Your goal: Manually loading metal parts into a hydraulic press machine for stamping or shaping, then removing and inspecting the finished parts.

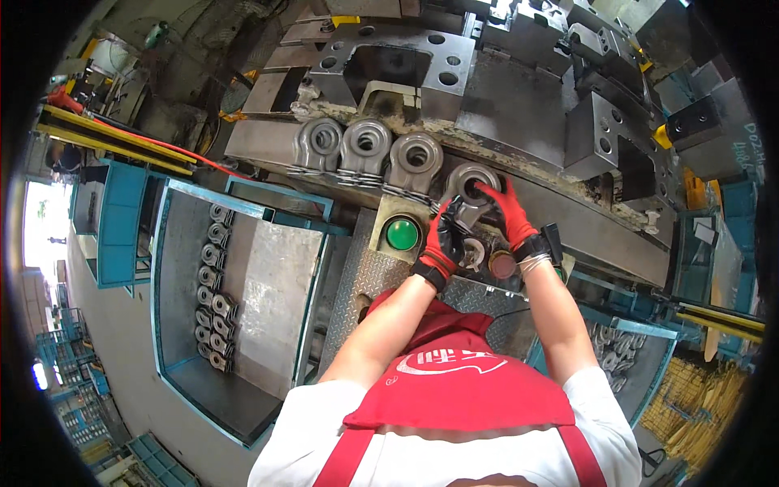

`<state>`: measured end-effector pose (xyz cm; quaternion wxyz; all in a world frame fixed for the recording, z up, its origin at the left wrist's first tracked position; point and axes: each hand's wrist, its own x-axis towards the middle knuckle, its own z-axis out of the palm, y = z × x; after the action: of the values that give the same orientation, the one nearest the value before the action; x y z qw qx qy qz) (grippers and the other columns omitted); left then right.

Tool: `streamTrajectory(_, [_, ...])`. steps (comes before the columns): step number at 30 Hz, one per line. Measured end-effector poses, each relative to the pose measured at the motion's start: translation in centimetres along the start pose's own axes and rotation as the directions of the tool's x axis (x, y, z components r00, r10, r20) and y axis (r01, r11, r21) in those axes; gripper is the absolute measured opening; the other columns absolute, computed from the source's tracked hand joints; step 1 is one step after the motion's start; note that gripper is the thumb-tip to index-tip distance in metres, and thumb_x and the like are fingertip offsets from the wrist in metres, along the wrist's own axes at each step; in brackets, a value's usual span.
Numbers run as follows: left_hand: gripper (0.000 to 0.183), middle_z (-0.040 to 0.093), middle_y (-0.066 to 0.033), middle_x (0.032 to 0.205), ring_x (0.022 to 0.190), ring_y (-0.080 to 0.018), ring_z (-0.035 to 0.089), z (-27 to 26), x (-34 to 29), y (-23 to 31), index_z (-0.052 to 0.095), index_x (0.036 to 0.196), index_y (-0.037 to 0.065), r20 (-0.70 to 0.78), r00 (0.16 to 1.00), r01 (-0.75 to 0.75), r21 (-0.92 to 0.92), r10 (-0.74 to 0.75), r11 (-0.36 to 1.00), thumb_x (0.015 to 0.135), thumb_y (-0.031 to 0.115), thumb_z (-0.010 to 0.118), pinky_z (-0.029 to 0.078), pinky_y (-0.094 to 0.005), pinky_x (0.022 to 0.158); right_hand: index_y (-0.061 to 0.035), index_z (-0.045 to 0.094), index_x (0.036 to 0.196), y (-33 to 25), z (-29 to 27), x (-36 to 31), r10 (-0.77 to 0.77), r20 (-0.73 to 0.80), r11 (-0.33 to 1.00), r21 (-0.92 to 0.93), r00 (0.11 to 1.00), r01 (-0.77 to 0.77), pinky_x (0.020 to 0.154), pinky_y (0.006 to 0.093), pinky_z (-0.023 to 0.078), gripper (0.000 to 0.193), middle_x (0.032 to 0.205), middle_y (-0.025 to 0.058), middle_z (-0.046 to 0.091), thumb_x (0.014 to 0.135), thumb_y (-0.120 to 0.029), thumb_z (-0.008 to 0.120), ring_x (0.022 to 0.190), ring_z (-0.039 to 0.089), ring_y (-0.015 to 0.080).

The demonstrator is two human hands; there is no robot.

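Observation:
A grey forged metal part (468,214) with a round ringed end lies at the front edge of the machine bed, between my gloved hands. My left hand (443,237), in a red glove with black on it, is closed on its lower left side. On its right side my right hand (513,214), in a red glove, grips the ring with fingers at the hole. Just left stand several similar ringed metal parts (415,161) in stacks along the ledge. Below my hands are a green push button (402,234) and a dull red round button (502,265).
A heavy steel press die (507,105) with blocks fills the far side. At left stands a blue-framed bin (166,284) holding a row of ringed parts (209,276). Another bin (649,357) with metal parts is at lower right. Yellow-black bars (114,140) stick out at left.

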<state>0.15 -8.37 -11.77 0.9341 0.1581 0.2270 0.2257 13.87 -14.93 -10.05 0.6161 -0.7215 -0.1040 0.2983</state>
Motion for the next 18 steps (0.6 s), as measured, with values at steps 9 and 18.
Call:
streamTrajectory(9, [0.025, 0.059, -0.0064, 0.107, 0.1, -0.0187, 0.055, -0.3, -2.5, 1.2, 0.056, 0.105, 0.005, 0.026, 0.992, 0.129, -0.178, -0.127, 0.976, 0.085, 0.018, 0.051, 0.042, -0.0338, 0.09, -0.0003, 0.041, 0.122, -1.3, -0.8, -2.8, -0.017, 0.246, 0.996, -0.085, 0.969, 0.039, 0.09, 0.031, 0.038, 0.066, 0.112, 0.0129, 0.052, 0.07, -0.027, 0.072, 0.104, 0.05, 0.0221])
streamTrajectory(18, [0.033, 0.057, -0.01, 0.11, 0.1, -0.0177, 0.055, -2.2, -11.9, 7.1, 0.053, 0.112, -0.001, 0.319, 0.948, 0.054, -0.121, -0.013, 0.991, 0.088, 0.022, 0.049, 0.045, -0.0344, 0.085, -0.0024, 0.033, 0.127, -7.2, 5.2, -14.1, -0.266, 0.158, 0.964, 0.073, 0.951, 0.257, 0.092, 0.0306, 0.037, 0.064, 0.118, 0.0107, 0.046, 0.073, -0.005, 0.067, 0.107, 0.046, 0.0186])
